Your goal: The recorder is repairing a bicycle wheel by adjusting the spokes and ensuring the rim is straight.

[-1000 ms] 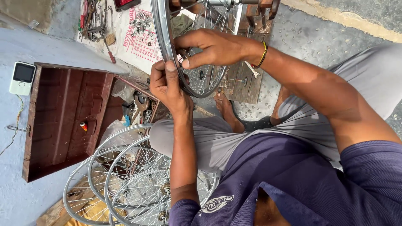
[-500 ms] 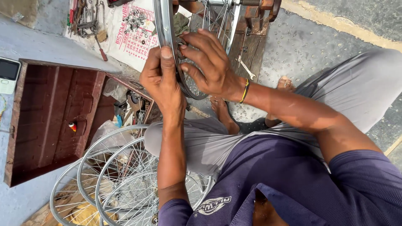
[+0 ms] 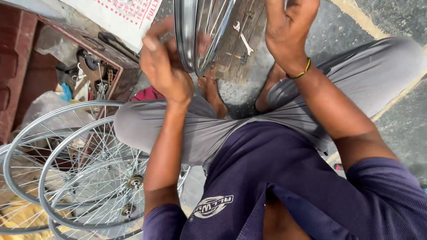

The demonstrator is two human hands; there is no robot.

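Steel wheel rim (image 3: 186, 35) against curled left-hand fingers (image 3: 153, 44).

Right hand (image 3: 289, 31) moved off wheel rim (image 3: 186, 31) to far side; view shifted closer.

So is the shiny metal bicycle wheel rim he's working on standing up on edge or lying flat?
On edge. The shiny metal bicycle wheel rim stands edge-on between the left hand and right hand, unlike the stacked spoked wheels lying flat.
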